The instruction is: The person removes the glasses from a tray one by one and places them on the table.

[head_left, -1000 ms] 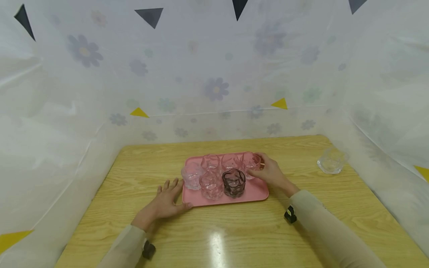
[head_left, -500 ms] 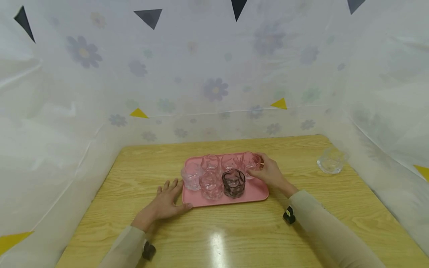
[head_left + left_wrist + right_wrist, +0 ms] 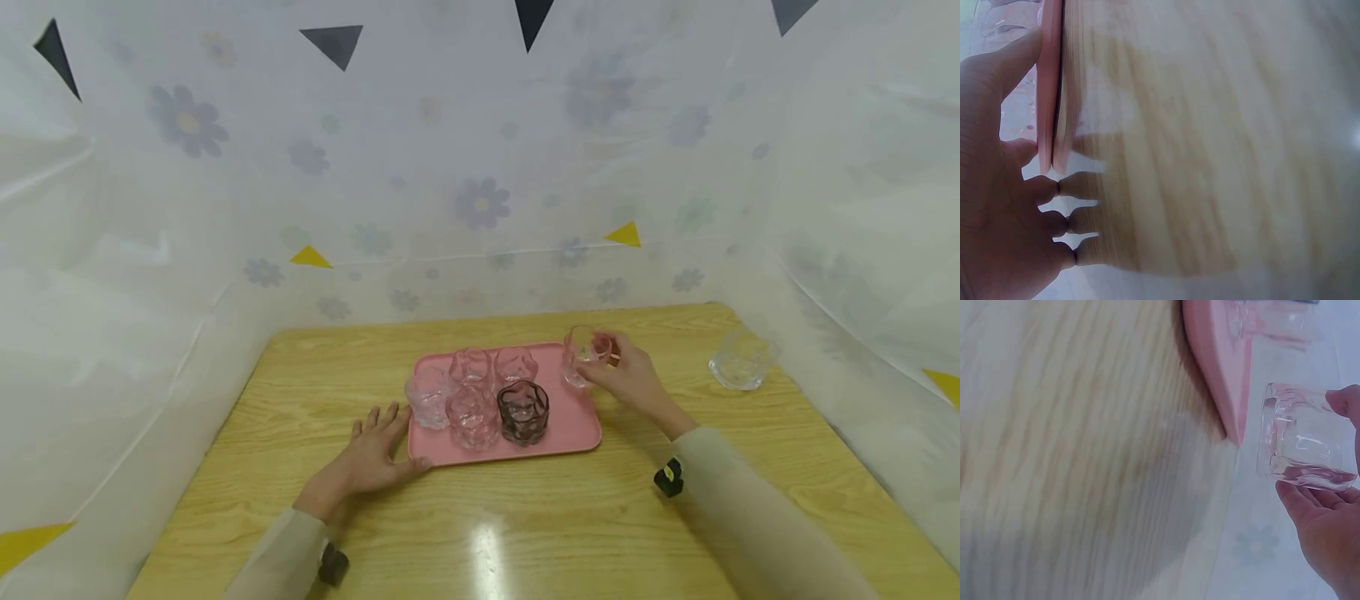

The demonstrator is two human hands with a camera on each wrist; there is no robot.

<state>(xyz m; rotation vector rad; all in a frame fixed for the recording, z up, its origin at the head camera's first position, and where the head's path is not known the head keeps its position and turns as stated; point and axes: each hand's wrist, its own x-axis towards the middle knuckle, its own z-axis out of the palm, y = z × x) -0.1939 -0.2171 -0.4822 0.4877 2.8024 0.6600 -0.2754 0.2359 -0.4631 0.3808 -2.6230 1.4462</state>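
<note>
My right hand [image 3: 633, 379] grips a clear pinkish glass cup [image 3: 1304, 437] between thumb and fingers, raised above the right back corner of the pink tray [image 3: 573, 425]. My left hand [image 3: 367, 454] has its fingers spread; the fingertips rest on the table by the tray's left end, and the thumb touches the rim. On the tray stand a dark grey glass cup [image 3: 523, 414], a clear cup [image 3: 431, 400], and several pink-tinted cups, among them a front pink cup [image 3: 472, 419] and a back pink cup [image 3: 514, 367]. The left wrist view shows the tray's edge [image 3: 1049, 81] beside the left thumb.
A clear glass cup [image 3: 738, 362] stands alone on the wooden table [image 3: 600, 525] at the far right, near its edge. White flower-printed sheeting [image 3: 480, 167] encloses the table at the back and on both sides.
My right hand has lifted the pinkish cup off the tray's back right corner and carried it slightly up and to the right. The left hand stays where it was.
</note>
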